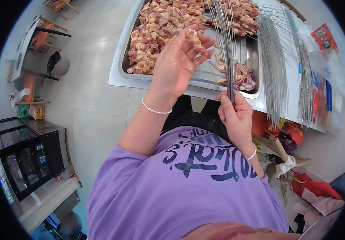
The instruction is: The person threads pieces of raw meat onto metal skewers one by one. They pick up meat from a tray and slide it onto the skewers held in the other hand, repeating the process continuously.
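Note:
My left hand (176,60) is turned palm up over the tray's front edge, with fingers loosely curled around a few pieces of raw meat (195,41). A single thin skewer appears to run through that meat, down toward my right hand. My right hand (236,114) grips the lower ends of an upright bundle of metal skewers (229,60). Behind the hands, a large metal tray (236,49) holds a big heap of cut raw meat (156,36) on the left and threaded meat skewers (240,18) at the far right. Sliced red onion (244,77) lies in its near right corner.
More bare metal skewers (272,72) lie spread on the white table right of the tray, beside plastic bags (332,68). A wooden stool (280,150) and a red bag (316,186) are low on the right. At left are a black glass-fronted cabinet (32,164) and a bin (60,66).

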`<control>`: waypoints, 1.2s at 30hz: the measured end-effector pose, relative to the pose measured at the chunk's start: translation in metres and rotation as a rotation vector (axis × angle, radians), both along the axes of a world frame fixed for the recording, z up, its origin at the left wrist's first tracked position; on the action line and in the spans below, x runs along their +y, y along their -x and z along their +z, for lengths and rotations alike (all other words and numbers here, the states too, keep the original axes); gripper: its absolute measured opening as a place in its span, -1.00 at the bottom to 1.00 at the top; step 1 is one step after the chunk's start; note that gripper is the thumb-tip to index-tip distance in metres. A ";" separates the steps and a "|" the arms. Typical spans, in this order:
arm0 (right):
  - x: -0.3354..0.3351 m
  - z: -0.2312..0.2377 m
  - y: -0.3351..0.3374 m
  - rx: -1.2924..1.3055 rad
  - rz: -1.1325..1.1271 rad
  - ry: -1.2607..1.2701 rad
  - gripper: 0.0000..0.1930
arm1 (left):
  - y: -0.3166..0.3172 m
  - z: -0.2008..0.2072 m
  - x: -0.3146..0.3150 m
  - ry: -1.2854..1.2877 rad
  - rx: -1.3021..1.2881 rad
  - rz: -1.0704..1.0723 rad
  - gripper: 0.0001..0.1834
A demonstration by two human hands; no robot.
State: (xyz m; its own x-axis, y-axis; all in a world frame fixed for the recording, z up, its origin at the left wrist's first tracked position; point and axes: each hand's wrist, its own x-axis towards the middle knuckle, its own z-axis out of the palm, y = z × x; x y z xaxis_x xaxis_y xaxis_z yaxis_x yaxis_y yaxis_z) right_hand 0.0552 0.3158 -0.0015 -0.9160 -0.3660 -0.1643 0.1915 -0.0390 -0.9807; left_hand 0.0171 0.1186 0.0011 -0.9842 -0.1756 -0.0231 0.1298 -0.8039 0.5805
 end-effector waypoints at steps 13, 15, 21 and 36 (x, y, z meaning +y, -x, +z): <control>-0.005 -0.015 -0.010 0.023 0.006 -0.032 -0.91 | -0.001 -0.010 0.044 -0.077 -0.044 0.083 -0.85; -0.004 -0.013 -0.010 0.030 -0.023 -0.032 -0.91 | -0.001 -0.018 0.042 -0.023 0.000 0.019 -0.83; 0.024 -0.011 0.000 0.017 -0.124 -0.044 -0.89 | -0.014 0.001 -0.062 1.816 0.012 0.417 -0.69; 0.025 -0.008 -0.010 -0.026 -0.105 0.007 -0.89 | 0.014 -0.013 -0.097 2.202 0.173 0.023 -0.85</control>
State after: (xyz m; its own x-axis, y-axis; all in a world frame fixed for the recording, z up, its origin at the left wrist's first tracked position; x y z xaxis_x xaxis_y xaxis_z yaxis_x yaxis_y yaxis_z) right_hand 0.0653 0.3403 -0.0093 -0.9448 -0.2694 -0.1864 0.2115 -0.0669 -0.9751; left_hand 0.0030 0.0218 -0.0119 -0.9520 0.1987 0.2327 0.2623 0.9214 0.2866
